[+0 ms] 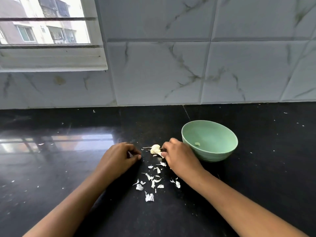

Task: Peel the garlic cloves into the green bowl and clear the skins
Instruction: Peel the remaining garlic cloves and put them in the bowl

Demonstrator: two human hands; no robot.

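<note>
I see R hand (179, 158) pinching the garlic cloves (155, 149) just left of the green bowl (213, 156), L hand (121, 156) curled, maybe on a scrap, can't tell, so I'd brace w/ L, peel from the tip, drop skins (150, 182) on the near pile.

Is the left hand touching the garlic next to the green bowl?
Apart. The head view shows a strip of black counter between the left hand and the garlic.

No text, label, brand, number or sign can be read. None is made out on the bowl (215, 156), the counter (256, 178), the tiles (153, 74) or beyond the window (47, 24).
</note>
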